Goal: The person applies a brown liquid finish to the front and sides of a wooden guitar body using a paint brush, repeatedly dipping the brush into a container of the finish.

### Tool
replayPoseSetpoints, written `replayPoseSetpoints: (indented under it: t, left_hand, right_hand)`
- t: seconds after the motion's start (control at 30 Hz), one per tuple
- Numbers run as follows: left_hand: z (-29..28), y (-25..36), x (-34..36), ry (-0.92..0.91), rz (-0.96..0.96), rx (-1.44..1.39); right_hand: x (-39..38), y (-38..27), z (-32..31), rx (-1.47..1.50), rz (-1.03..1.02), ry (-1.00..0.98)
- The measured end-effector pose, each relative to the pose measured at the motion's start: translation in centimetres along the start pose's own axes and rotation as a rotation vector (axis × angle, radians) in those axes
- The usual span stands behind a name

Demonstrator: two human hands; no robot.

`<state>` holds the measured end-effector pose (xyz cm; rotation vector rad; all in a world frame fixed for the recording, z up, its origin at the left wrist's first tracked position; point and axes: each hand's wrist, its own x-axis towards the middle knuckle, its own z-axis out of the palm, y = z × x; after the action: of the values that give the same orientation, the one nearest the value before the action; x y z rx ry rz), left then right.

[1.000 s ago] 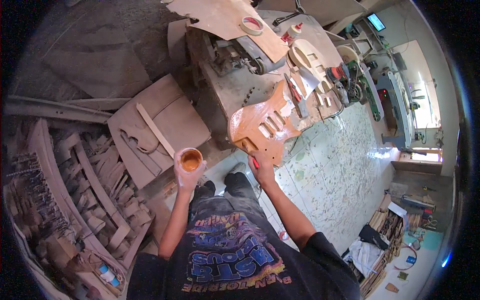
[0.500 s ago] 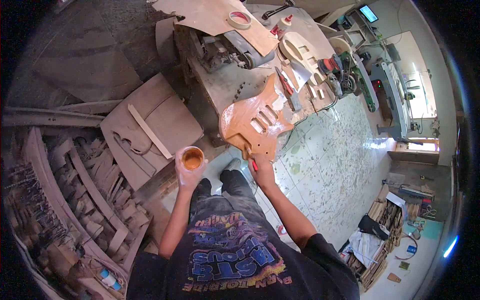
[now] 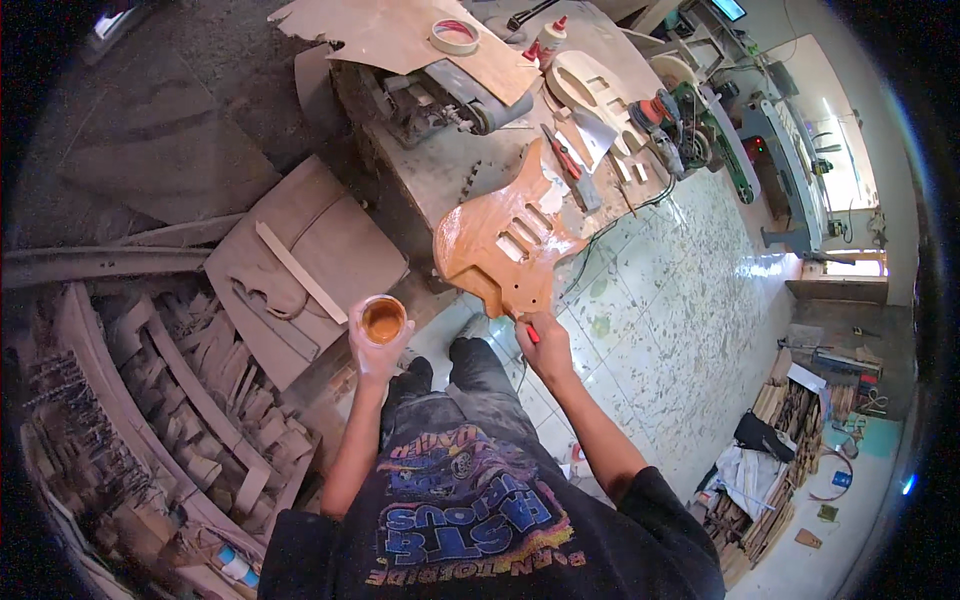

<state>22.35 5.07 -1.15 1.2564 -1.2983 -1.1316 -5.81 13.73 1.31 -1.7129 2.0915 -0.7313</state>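
Plainly, the left hand is wrapped around a see-through jar, its round mouth turned up to show amber liquid; the fingers behind it are partly hidden. The right hand is closed on a red tool, of which only a short length shows. Its tip is lost near the close edge of the guitar body, so its kind, and whether it touches the wood, I cannot tell.

The guitar body lies at the near side of the counter, its close end jutting out past the edge. Its face is orange-brown and glossy, with whitish glare toward the left. Three slots sit side by side across the middle, a stepped recess is cut at the near left, and small dark holes mark the near end. What bears it underneath is hidden.

Farther along, a pale guitar body rests among tools. A thin board covers part of a belt machine. The top rim cuts off a lit screen.
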Motion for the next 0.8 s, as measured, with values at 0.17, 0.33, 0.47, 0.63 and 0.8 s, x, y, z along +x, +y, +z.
replayPoseSetpoints:
  t: [0.17,0.33,0.47,0.63,0.8]
  left_hand:
    - [0.9,0.3,0.6,-0.077,0.001,0.033]
    - [0.8,-1.0,0.7,-0.031,0.068,-0.077]
    - [1.8,0.3,1.2,-0.108,0.058,0.037]
    - [2.9,0.6,2.0,-0.147,0.075,0.039]
    - [4.6,2.6,2.2,-0.123,0.085,0.07]
  right_hand:
    - [-1.0,1.2,1.0,0.142,0.126,0.132]
    - [-2.8,4.2,-1.4,0.285,0.39,0.368]
    - [-3.5,5.3,0.1,0.295,0.406,0.388]
    - [-4.7,7.5,-1.2,0.36,0.466,0.389]
    - [-4.4,7.6,-0.5,0.313,0.343,0.443]
